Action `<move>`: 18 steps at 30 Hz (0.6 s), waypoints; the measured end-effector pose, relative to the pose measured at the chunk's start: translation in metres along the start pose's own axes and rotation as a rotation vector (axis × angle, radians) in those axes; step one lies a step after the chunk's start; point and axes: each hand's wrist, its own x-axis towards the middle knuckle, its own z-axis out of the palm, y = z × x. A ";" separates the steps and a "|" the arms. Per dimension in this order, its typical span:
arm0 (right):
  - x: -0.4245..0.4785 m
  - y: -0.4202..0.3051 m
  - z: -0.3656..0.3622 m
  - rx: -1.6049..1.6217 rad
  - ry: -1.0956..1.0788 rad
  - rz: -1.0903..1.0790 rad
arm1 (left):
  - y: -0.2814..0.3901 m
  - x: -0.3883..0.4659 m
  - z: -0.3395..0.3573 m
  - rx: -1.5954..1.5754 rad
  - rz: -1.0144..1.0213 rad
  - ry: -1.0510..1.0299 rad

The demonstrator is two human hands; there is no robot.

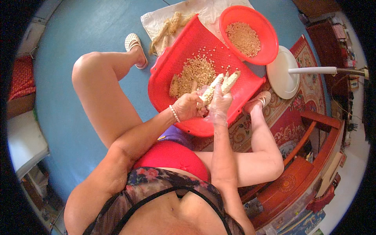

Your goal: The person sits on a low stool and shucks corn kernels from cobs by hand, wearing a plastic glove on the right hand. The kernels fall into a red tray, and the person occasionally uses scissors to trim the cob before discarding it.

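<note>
Over a red plastic scoop-shaped basket [205, 33], a partly stripped ear of pale corn [209, 93] is gripped between both hands. My left hand [188, 105], with a beaded bracelet at the wrist, holds the ear's lower part. A clear plastic glove covers my right hand [220, 102], which clasps the same ear from the other side. Beyond my right fingers lies another pale cob [231, 81]; whether that hand touches it, I cannot tell. Loose corn kernels [198, 72] are heaped in the basket, with a further ear [174, 85] at the heap's left edge.
A red round basin [270, 28] with kernels [243, 39] stands beyond the basket. Several dried ears [175, 22] lie on a white sheet [202, 7] at the back. To the right are a white round stand base [280, 83], a patterned carpet [282, 126] and wooden furniture [296, 173].
</note>
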 end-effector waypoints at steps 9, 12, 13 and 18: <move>-0.004 -0.013 -0.009 0.289 -0.119 0.195 | -0.023 0.016 -0.012 0.511 0.369 0.125; -0.005 -0.006 -0.009 0.025 -0.072 0.145 | -0.038 0.025 -0.010 0.505 0.557 0.159; -0.007 -0.005 -0.006 -0.077 -0.036 0.140 | -0.038 0.025 -0.016 0.478 0.491 0.186; -0.003 0.016 -0.002 -0.170 0.066 -0.215 | -0.020 0.008 -0.004 0.306 0.213 0.226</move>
